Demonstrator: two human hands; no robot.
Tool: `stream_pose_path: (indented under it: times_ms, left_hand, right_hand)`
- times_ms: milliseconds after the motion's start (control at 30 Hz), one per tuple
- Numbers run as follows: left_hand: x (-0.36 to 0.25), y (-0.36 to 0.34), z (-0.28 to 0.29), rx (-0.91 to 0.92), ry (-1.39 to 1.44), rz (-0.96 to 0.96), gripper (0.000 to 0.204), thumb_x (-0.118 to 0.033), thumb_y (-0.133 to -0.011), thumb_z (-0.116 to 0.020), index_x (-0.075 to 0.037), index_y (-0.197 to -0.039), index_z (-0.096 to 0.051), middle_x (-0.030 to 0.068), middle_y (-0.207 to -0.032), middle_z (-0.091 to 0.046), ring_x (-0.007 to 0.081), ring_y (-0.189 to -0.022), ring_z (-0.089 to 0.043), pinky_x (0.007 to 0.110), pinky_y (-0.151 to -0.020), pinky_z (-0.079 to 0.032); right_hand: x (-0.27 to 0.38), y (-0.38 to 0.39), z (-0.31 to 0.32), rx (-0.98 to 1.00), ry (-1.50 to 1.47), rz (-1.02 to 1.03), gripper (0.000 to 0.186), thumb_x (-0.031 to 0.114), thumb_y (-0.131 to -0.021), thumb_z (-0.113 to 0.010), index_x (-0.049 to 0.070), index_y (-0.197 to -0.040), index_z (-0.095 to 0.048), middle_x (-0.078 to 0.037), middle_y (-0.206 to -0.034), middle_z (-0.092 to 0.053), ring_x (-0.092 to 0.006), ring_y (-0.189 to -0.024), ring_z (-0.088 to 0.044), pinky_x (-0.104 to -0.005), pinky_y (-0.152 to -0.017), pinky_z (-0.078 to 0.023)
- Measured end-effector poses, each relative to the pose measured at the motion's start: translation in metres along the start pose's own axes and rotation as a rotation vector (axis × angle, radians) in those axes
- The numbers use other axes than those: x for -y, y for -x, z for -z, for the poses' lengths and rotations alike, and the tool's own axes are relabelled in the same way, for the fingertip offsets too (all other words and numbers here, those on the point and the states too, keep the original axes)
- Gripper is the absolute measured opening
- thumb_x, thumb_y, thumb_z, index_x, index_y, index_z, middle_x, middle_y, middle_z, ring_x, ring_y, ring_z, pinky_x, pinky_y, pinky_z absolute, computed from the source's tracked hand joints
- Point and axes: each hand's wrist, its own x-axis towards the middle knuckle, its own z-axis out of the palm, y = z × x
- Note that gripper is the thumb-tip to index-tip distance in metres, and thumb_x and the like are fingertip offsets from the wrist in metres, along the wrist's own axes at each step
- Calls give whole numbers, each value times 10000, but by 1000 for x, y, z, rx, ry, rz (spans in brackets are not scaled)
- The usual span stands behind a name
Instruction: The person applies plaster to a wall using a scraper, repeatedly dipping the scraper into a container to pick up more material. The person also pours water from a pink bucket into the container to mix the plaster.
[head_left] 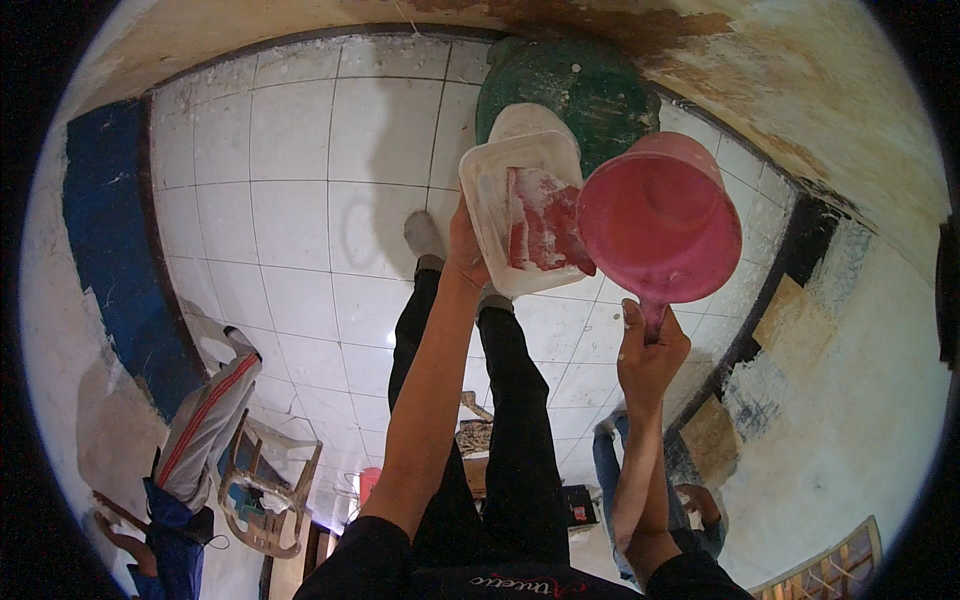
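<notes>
My left hand [467, 247] grips the side of a rectangular white plastic tub [487, 240]. Inside the tub lies a flat red plastic scraper [535, 225] smeared with white paste. My right hand [652, 358] is closed round the handle of a pink plastic dipper [660, 215], close beside the tub's right edge. The dipper covers part of the scraper's edge; how much it holds I cannot tell. Behind the tub, a pale rounded container [533, 121] shows partly above a round green stool or drum lid [590, 85] marked with white splashes.
White floor tiles [300, 220] carry smudges. On the left are a blue wall panel [120, 240], a person in grey trousers with red stripes [208, 420], and a wooden chair [268, 490]. Another person in jeans [606, 470] is behind my right arm. A stained wall [800, 60] rises at the far side.
</notes>
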Motion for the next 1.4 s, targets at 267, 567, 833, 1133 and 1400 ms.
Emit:
stream_pose_path:
  times_ms: [267,567,833,1133,1400]
  left_hand:
    - [0,0,-3,-66,-39,-36,524,-465,-991,-390,-72,-1323,-491,96,-1231,-583,243,-1100,-578,399,-938,-500]
    - [0,-5,-4,173,114,-4,520,-449,-994,-374,-72,-1340,-471,106,-1263,-566,261,-1124,-568,409,-955,-493]
    - [2,-3,7,127,66,-20,505,-426,-989,-391,-65,-1330,-483,112,-1255,-574,267,-1129,-568,418,-965,-490]
    - [4,-2,9,18,50,-19,500,-434,-981,-413,-68,-1309,-503,108,-1231,-588,262,-1107,-580,418,-941,-506]
    - [3,-1,9,-104,40,-17,493,-432,-983,-404,-77,-1310,-504,105,-1229,-586,260,-1097,-582,417,-934,-508]
  right_hand:
    - [-2,1,0,-5,38,0,138,76,-856,-660,-21,-951,-633,-48,-620,-595,-49,-542,-462,-225,-497,-377]
    - [-11,5,-3,-47,3,38,121,45,-840,-655,-19,-940,-632,-48,-621,-602,-43,-538,-467,-219,-484,-370]
    - [-4,5,-2,-33,5,16,101,22,-835,-647,-23,-924,-628,-77,-650,-634,-57,-551,-526,-225,-502,-398]
    - [-7,3,-5,-37,32,74,118,28,-835,-652,-24,-938,-626,-96,-673,-649,-79,-544,-540,-239,-509,-416]
    - [2,4,-3,2,5,21,144,20,-844,-639,-28,-979,-632,-67,-675,-640,-60,-563,-499,-228,-520,-406]
